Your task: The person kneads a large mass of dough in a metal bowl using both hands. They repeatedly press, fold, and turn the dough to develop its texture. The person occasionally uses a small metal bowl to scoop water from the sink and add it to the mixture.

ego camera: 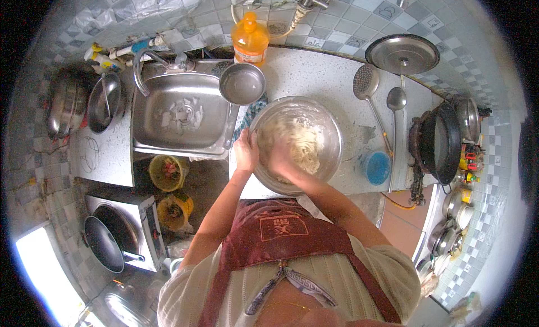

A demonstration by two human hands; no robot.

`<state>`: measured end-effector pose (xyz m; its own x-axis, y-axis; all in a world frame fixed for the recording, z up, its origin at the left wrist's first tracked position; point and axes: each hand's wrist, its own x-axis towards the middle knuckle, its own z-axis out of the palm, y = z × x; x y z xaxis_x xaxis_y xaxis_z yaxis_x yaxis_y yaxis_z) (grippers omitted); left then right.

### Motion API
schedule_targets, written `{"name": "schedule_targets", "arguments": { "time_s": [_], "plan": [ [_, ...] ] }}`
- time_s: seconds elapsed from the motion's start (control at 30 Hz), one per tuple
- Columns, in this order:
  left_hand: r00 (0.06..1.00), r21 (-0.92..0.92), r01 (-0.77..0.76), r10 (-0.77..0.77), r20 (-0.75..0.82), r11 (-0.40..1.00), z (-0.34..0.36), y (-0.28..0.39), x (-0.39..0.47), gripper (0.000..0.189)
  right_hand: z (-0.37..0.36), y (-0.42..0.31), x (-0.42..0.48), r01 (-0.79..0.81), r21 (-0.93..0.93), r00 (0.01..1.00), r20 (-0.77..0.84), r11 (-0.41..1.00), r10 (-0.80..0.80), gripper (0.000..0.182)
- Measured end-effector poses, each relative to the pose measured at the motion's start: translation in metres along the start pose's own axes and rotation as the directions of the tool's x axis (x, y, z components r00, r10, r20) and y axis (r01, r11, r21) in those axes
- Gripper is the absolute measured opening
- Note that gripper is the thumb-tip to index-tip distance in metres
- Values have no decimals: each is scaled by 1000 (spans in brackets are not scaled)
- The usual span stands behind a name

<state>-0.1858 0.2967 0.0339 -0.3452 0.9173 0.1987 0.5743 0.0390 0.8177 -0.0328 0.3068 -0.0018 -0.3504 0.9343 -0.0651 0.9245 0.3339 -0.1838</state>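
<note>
A wide steel mixing bowl (pixel 332 129) stands on the speckled counter and holds a rough, pale dough (pixel 308 152). My left hand (pixel 246 152) grips the bowl's left rim. Inside the bowl, my right hand (pixel 281 157) is at the left side of the dough, blurred by motion; its fingers cannot be made out, nor whether they hold any dough. A steel saucepan (pixel 242 84) sits just behind the bowl, its handle pointing towards me beside the sink, and a patterned blue cloth (pixel 254 112) lies partly under the bowl.
Left is a steel sink (pixel 147 116) with pale scraps. An orange pump bottle (pixel 250 40) stands behind. To the right lie a skimmer (pixel 366 82), a ladle (pixel 396 99) and a blue cup (pixel 377 168); beyond them a black wok (pixel 446 141) is on a stove. Two bins (pixel 168 173) stand below.
</note>
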Motion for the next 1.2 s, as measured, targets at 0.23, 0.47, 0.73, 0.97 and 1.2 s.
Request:
{"name": "schedule_targets", "arguments": {
  "time_s": [0.23, 0.47, 0.73, 0.97, 1.2],
  "plan": [
    [966, -38, 222, -214, 142, 974, -15, 8, 0, 26, -38, 67, -30, 266, 49, 930, 248, 963, -269, 61],
    [989, -35, 135, -133, 69, 990, -9, 7, 1, 21, 11, 34, 38, -350, 620, 935, 184, 702, 304, 65],
    [988, 20, 131, -132, 83, 991, -9, 8, 0, 20, -24, 14, 8, 362, 393, 782, 366, 845, -505, 47],
    [977, -44, 160, -152, 152, 986, -10, 9, 6, 27, -15, 70, 58, 109, -23, 988, -106, 994, -111, 47],
    [982, -51, 142, -134, 136, 989, -12, 5, 5, 28, -48, 126, 29, 4, -180, 952, 300, 984, 52, 21]
  ]
}}
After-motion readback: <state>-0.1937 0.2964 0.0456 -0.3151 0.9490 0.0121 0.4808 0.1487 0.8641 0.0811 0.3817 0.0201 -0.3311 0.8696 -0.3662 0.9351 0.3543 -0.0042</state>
